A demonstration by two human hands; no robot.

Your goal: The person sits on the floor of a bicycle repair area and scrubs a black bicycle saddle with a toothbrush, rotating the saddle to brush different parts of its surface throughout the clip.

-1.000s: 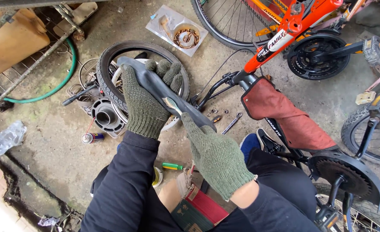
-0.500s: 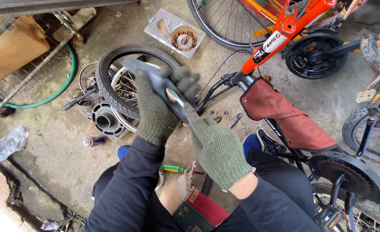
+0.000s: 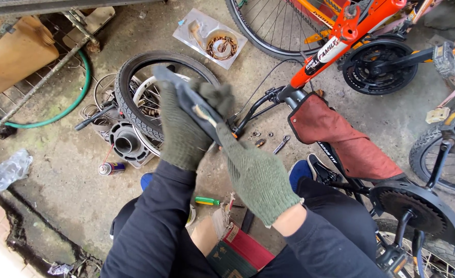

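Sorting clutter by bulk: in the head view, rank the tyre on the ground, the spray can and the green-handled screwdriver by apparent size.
1. Tyre, by far the largest.
2. Spray can and green-handled screwdriver look about alike; the screwdriver lies nearer the camera, so I won't rank them.

A single head-worn camera looks steeply down from close above the person's lap and arms, facing forward over the concrete floor (image 3: 57, 206) toward the orange bicycle (image 3: 351, 31).

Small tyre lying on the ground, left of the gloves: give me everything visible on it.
The small black tyre looks like treaded rubber and lies flat on the concrete floor. A white spoked rim sits inside it. Its right part is hidden behind the gloved left hand; no hand touches it. A grey round part lies against its near edge, with a spray can nearby.
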